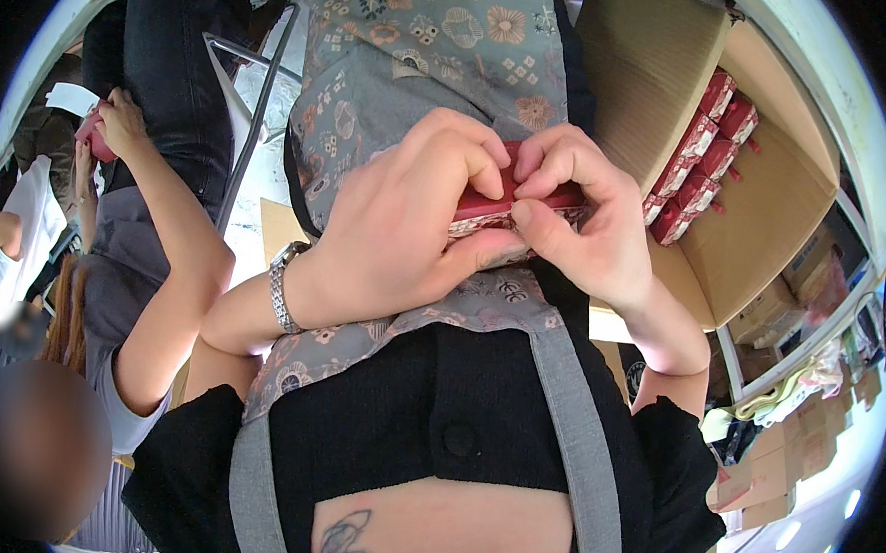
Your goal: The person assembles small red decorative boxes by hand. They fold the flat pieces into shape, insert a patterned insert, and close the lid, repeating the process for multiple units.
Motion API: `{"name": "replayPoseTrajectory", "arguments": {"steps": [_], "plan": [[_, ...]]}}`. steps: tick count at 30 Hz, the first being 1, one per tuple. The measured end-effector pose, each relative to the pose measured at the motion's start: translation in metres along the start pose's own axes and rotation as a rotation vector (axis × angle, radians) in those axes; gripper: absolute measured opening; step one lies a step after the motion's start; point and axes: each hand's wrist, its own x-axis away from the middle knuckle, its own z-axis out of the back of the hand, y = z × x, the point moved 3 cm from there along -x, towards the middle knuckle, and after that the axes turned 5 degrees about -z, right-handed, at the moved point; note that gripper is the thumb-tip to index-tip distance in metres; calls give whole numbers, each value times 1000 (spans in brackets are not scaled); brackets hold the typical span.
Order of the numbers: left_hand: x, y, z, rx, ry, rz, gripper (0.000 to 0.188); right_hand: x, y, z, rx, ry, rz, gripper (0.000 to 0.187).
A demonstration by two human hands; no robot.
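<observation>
Both hands close around a small red box (479, 207) with a patterned side, held above my lap in front of a grey floral apron (426, 35). My left hand (391, 224), with a metal watch on its wrist, grips the box's left part, fingers curled over the top and thumb along the near side. From the right, my right hand (591, 219) has its fingers bent on the top. Its thumb presses near the box's front edge, close to the index fingertip. The fingers cover much of the box; whether they pinch a smaller piece there cannot be made out.
An open cardboard carton (655, 57) stands close on my right, with several similar red boxes (705, 155) stacked inside. At my left sits a co-worker, whose hand (121, 119) holds a red item (95, 140). A metal chair frame (262, 107) lies between us. More cartons (779, 459) are at right.
</observation>
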Motion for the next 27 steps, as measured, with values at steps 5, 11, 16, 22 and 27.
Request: {"name": "replayPoseTrajectory", "arguments": {"steps": [5, 11, 16, 22, 27], "plan": [[-2, -2, 2, 82, -22, 18, 27, -4, 0, 5, -106, -92, -65, 13], [-3, -4, 1, 215, 14, -18, 18, -2, -1, 4, -102, -70, -19, 12], [-5, -8, 1, 253, 26, -64, 18, 0, 1, 1, -49, -30, -17, 14], [-4, -4, 7, 239, 26, 12, 17, -1, 0, 3, 162, 24, 185, 17], [-4, -6, 11, 177, -36, 18, 13, 2, 0, 1, 123, 32, 202, 18]]}}
